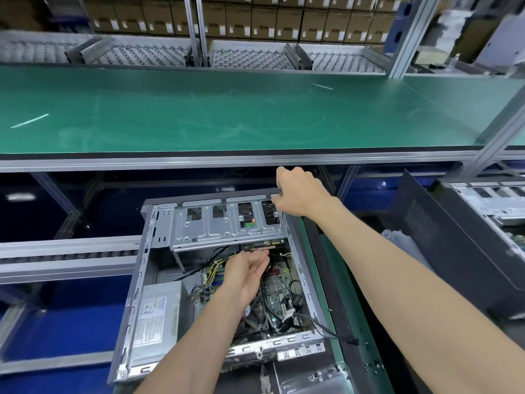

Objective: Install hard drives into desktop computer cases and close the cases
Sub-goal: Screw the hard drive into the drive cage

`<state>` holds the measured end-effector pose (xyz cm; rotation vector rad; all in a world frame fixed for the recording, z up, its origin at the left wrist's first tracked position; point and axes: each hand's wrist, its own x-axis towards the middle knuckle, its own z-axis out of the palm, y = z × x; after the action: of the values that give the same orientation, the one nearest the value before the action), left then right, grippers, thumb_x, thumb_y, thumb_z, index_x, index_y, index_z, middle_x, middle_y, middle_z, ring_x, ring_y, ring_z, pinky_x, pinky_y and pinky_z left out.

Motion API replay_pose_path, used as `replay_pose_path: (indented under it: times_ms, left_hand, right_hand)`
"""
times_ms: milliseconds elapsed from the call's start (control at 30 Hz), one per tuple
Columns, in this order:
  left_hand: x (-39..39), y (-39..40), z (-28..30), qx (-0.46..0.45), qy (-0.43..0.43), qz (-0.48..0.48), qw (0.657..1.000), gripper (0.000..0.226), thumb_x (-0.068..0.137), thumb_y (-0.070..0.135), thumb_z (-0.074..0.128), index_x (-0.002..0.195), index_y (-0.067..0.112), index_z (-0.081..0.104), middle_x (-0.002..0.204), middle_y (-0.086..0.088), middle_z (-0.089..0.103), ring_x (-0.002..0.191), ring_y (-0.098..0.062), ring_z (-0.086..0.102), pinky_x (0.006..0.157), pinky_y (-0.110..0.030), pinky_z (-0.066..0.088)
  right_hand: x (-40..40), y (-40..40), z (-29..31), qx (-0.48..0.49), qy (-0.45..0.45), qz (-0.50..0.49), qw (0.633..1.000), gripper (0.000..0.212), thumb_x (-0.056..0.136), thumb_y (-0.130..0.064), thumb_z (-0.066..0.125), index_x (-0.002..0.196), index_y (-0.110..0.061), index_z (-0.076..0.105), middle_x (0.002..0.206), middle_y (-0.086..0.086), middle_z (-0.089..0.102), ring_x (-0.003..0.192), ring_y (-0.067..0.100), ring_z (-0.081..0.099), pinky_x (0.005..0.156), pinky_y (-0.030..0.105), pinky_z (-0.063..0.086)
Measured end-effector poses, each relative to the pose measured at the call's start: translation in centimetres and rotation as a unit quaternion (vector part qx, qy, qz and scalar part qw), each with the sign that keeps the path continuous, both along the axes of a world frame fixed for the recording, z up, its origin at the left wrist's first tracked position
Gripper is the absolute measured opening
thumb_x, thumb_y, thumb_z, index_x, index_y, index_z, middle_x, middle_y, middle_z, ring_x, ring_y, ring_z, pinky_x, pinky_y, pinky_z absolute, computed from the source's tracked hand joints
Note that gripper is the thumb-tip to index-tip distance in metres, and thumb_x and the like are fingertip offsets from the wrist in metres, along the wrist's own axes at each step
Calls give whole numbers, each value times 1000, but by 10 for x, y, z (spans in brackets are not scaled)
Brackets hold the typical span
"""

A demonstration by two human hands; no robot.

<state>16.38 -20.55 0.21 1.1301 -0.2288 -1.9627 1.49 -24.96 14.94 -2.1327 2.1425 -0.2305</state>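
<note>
An open desktop case [136, 280] lies on its side below the green bench, its motherboard and cables exposed. A silver drive cage [224, 231] spans its far end. Under the cage's front edge sits a hard drive [262, 245]. My left hand [247, 271] reaches inside the case, fingertips touching the drive from below. My right hand [301, 194] is closed around a screwdriver [281, 220], whose thin shaft stands upright with its tip on the cage's right corner.
A grey power supply [159, 311] fills the case's near left. A dark side panel [454, 245] leans at right beside a second open case [491, 200]. The green bench top [227, 115] stretches above, with roller racks and cardboard boxes behind.
</note>
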Motion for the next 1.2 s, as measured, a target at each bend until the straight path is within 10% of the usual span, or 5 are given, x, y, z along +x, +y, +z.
replay_pose_path:
  times_ms: [333,800,1200]
  left_hand:
    - [6,-3,3,-3,-19,-1,1000,72,94,-19,45,157,-1,14,117,-27,62,113,-33,64,99,-40,51]
    - [8,-4,5,-12,-25,-7,1000,79,95,-17,45,160,5,5,112,-25,66,111,-32,67,93,-39,53]
    - [8,7,9,-50,-72,-107,990,17,95,-7,54,109,-8,65,108,-22,74,98,-30,74,82,-35,61]
  right_hand:
    - [0,-3,-7,-12,-16,-3,1000,25,96,-22,60,114,-10,47,96,8,44,86,30,44,68,38,38]
    - [6,-2,-11,-19,-30,20,999,24,92,-17,61,100,-16,39,90,7,49,78,28,48,57,35,35]
    - [-15,27,-13,-112,-153,-43,981,26,97,-23,55,115,-22,37,82,1,54,73,25,53,59,37,40]
